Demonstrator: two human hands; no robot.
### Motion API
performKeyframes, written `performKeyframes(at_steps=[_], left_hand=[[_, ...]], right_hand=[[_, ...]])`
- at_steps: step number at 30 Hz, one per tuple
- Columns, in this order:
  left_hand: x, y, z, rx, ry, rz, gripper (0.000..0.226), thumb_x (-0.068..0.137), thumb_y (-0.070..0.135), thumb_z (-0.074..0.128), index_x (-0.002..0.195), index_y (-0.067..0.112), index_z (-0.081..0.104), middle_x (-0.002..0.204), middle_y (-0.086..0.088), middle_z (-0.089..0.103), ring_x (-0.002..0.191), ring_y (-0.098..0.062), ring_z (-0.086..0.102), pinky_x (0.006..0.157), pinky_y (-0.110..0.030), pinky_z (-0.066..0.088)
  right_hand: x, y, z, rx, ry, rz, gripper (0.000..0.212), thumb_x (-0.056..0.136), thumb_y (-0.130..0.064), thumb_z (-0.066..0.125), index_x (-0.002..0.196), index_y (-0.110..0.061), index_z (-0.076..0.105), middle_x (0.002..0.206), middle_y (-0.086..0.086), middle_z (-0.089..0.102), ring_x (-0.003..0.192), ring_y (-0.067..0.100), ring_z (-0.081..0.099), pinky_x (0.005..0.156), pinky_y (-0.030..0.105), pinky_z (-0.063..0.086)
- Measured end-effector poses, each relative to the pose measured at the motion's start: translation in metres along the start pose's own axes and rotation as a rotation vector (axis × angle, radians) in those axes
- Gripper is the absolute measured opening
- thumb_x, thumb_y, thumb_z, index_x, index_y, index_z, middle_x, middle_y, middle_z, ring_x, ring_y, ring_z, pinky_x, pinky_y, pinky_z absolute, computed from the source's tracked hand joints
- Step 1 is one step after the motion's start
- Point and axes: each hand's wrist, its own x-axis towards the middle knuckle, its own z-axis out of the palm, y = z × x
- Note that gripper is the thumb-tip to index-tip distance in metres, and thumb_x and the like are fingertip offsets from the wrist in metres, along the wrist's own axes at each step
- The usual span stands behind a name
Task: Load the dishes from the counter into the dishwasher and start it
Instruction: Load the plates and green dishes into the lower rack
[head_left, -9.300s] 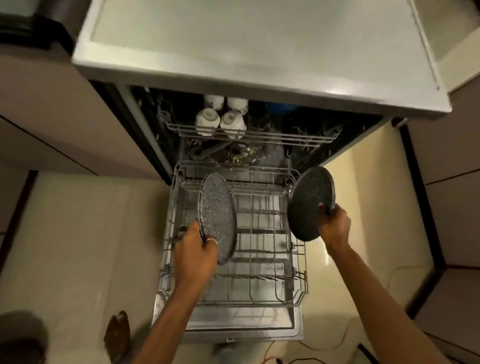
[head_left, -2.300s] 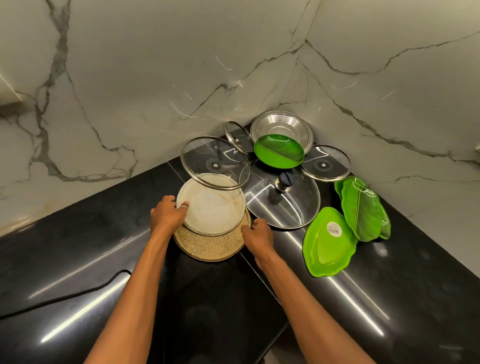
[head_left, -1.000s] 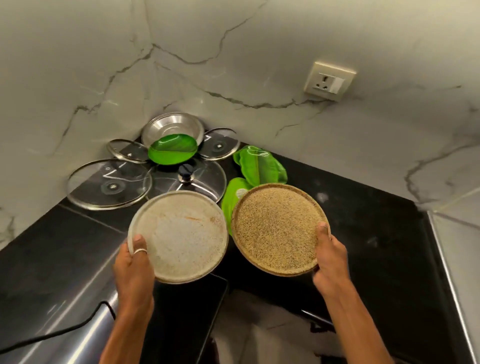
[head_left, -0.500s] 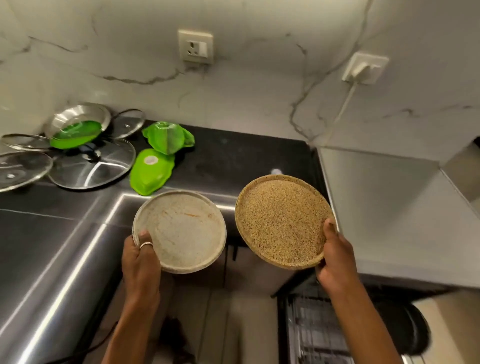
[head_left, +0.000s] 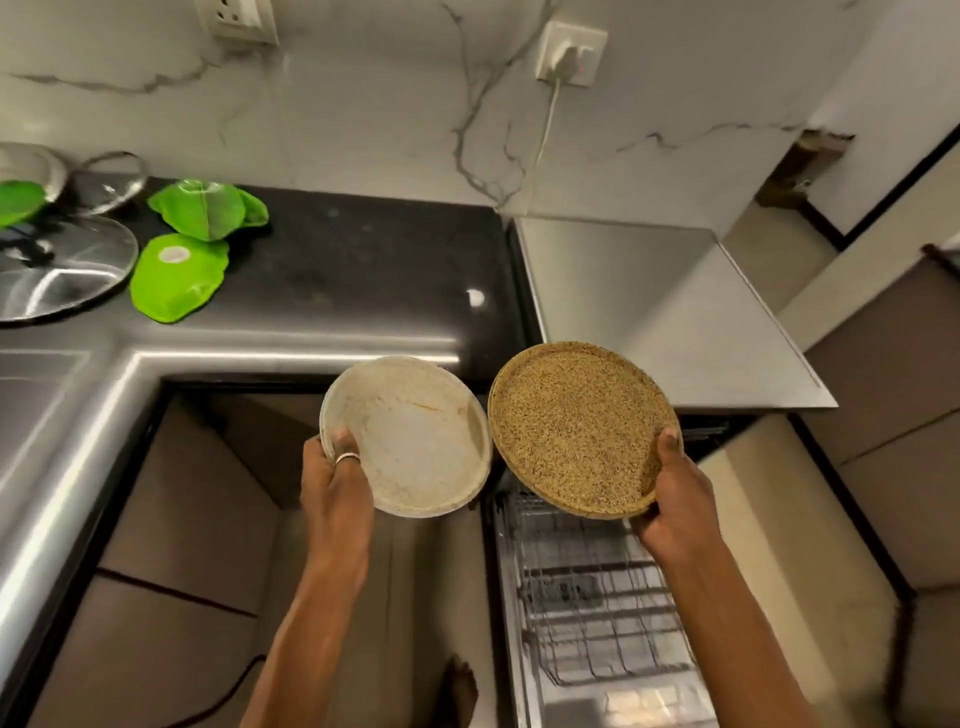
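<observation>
Fingers of the left hand (head_left: 337, 488) curl round the near left rim of the white plate (head_left: 415, 436), the thumb with its ring (head_left: 347, 457) pressed on the plate's stained face. The right hand (head_left: 675, 499) grips the tan plate (head_left: 576, 426) the same way at its near right rim, thumb on top, the other fingers hidden beneath. Both plates are held in the air, tilted toward the camera, side by side with their edges nearly touching. The tan plate hangs above the far end of the pulled-out rack (head_left: 587, 597) and in front of the dishwasher top (head_left: 649, 301); the white one is over the floor, just off the counter (head_left: 363, 260) edge. On the counter's left lie two green plates (head_left: 176, 275), one behind the other, beside a steel lid (head_left: 57, 275) and more lids at the frame edge. A plug (head_left: 569, 52) sits in the wall socket above. A bare foot (head_left: 460, 691) shows on the floor.
</observation>
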Motion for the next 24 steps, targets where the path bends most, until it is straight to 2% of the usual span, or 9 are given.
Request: performKeyframes(at_steps=[2,6,11,14,17,19,21,23,24], left_hand=[[-0.016,-0.014,0.002,0.009,-0.028,-0.018,0.025,0.109,0.034,0.038,0.121,0.017,0.052,0.110,0.000,0.059,0.096,-0.012,0.058,0.068,-0.025,0.045],[-0.053,-0.045,0.014,0.057,-0.081,-0.089,0.021,0.109,0.034,0.037,0.121,0.021,0.048,0.108,0.007,0.057,0.098,-0.007,0.056,0.067,-0.025,0.048],[-0.088,-0.060,0.042,0.111,-0.153,-0.109,0.019,0.108,0.038,0.039,0.113,0.025,0.051,0.101,0.012,0.060,0.096,-0.007,0.058,0.066,-0.028,0.048],[-0.101,-0.063,0.059,0.134,-0.201,-0.086,0.018,0.107,0.037,0.042,0.114,0.026,0.055,0.104,0.013,0.062,0.099,-0.007,0.059,0.071,-0.029,0.048],[-0.111,-0.069,0.082,0.189,-0.235,-0.057,0.019,0.106,0.035,0.046,0.116,0.025,0.058,0.107,0.010,0.065,0.101,-0.012,0.061,0.075,-0.033,0.052],[-0.119,-0.079,0.098,0.252,-0.246,-0.026,0.024,0.105,0.032,0.048,0.121,0.021,0.062,0.109,0.005,0.068,0.102,-0.018,0.063,0.081,-0.036,0.054],[-0.129,-0.093,0.120,0.331,-0.249,-0.005,0.028,0.105,0.028,0.048,0.125,0.017,0.064,0.111,0.000,0.070,0.102,-0.022,0.063,0.079,-0.035,0.053],[-0.139,-0.114,0.149,0.425,-0.231,0.012,0.032,0.105,0.027,0.047,0.129,0.013,0.063,0.117,-0.006,0.070,0.103,-0.026,0.064,0.077,-0.033,0.053],[-0.144,-0.124,0.162,0.492,-0.228,0.016,0.034,0.105,0.028,0.046,0.131,0.013,0.062,0.119,-0.007,0.070,0.102,-0.026,0.064,0.075,-0.033,0.055]], right_hand=[[-0.010,0.004,-0.022,-0.015,0.050,0.004,0.027,0.102,-0.038,0.056,0.121,-0.021,0.063,0.123,0.010,0.069,0.112,0.035,0.065,0.093,0.070,0.050],[-0.019,0.014,-0.066,-0.044,0.118,0.016,0.042,0.100,-0.037,0.059,0.135,-0.013,0.055,0.128,0.013,0.065,0.113,0.036,0.064,0.094,0.067,0.051],[-0.027,0.011,-0.114,-0.040,0.172,0.026,0.052,0.095,-0.037,0.066,0.136,-0.008,0.053,0.120,0.018,0.070,0.105,0.039,0.069,0.085,0.067,0.055],[-0.022,0.003,-0.136,-0.040,0.152,0.014,0.041,0.095,-0.028,0.066,0.126,-0.003,0.058,0.112,0.019,0.074,0.098,0.037,0.073,0.077,0.060,0.060],[-0.008,-0.007,-0.157,-0.098,0.145,-0.007,0.042,0.086,-0.029,0.075,0.117,-0.004,0.062,0.112,0.019,0.073,0.103,0.043,0.070,0.090,0.062,0.055],[0.008,-0.012,-0.174,-0.142,0.164,-0.050,0.040,0.085,-0.031,0.076,0.114,-0.006,0.063,0.113,0.019,0.072,0.106,0.045,0.068,0.093,0.062,0.054],[0.033,-0.020,-0.193,-0.227,0.183,-0.137,0.042,0.084,-0.042,0.076,0.108,-0.010,0.066,0.110,0.017,0.072,0.105,0.047,0.066,0.093,0.064,0.053],[0.067,-0.025,-0.217,-0.395,0.194,-0.232,0.053,0.082,-0.055,0.075,0.103,-0.007,0.065,0.093,0.018,0.070,0.093,0.053,0.064,0.087,0.069,0.053],[0.081,-0.027,-0.225,-0.474,0.184,-0.280,0.049,0.088,-0.053,0.071,0.098,-0.005,0.064,0.085,0.021,0.066,0.082,0.052,0.062,0.080,0.067,0.054]])
